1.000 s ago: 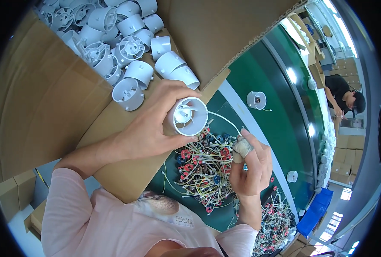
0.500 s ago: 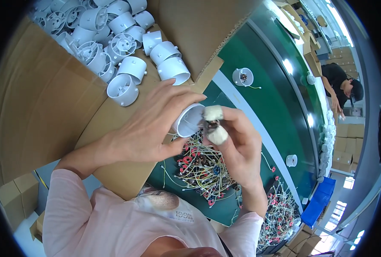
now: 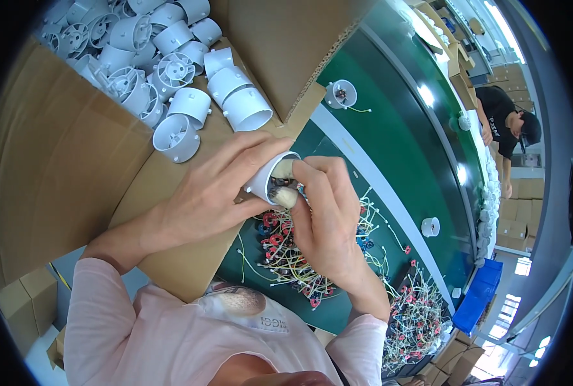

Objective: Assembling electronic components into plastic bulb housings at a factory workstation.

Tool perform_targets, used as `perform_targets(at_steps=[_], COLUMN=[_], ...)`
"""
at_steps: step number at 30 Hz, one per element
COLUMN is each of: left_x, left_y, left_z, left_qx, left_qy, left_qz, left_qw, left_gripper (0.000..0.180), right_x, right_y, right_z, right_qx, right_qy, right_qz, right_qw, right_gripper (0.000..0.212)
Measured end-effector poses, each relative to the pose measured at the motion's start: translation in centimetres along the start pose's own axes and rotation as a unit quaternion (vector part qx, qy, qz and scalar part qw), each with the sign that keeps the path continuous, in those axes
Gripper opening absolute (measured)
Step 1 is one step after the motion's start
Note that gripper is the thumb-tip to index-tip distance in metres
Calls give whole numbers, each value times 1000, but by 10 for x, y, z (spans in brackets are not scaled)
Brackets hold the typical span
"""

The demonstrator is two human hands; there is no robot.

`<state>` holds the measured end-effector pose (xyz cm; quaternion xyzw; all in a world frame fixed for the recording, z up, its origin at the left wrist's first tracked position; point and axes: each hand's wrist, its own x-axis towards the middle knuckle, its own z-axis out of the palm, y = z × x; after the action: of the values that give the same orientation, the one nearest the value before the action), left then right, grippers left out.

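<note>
My left hand (image 3: 203, 177) grips a white round plastic housing (image 3: 258, 184) from its outer side, with the open end tilted toward my right hand. My right hand (image 3: 328, 215) wears pale finger covers on thumb and forefinger. Those two fingertips reach into the housing and pinch a small dark coil-like part (image 3: 278, 182), mostly hidden by the fingers. Below the hands lies a heap of small wired parts (image 3: 286, 257), with red, black and blue pieces and pale leads.
A cardboard box (image 3: 67, 167) at the left holds many white housings (image 3: 177, 71). Beyond runs a green conveyor belt (image 3: 389, 135) carrying a housing with a wired part (image 3: 342, 94) and another housing (image 3: 431, 226). More wired parts (image 3: 415, 321), a blue bin (image 3: 478, 296) and a co-worker (image 3: 502, 119) are at right.
My right hand has moved left, and its fingertips with the dark part are now inside the housing. Housings on the belt appear shifted slightly up and left, as does the whole view.
</note>
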<state>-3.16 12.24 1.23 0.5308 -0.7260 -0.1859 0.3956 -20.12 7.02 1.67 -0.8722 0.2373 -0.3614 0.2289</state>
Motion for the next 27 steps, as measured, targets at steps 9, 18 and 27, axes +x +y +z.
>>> perform_targets(at_steps=[9, 18, 27], left_x=[-9, -15, -7], left_y=[13, 11, 12], left_z=[3, 14, 20], left_qx=[-22, -54, 5], left_qy=[17, 50, 39], left_qz=[-6, 17, 48], left_qw=[1000, 997, 998], left_gripper=[56, 56, 61], right_x=[-8, -16, -21], right_y=[-7, -11, -1], right_z=[2, -5, -4], right_qx=[-79, -49, 84], right_qy=[26, 27, 27], right_qz=[-22, 54, 153], right_qw=[996, 997, 984], right_gripper=[34, 31, 26])
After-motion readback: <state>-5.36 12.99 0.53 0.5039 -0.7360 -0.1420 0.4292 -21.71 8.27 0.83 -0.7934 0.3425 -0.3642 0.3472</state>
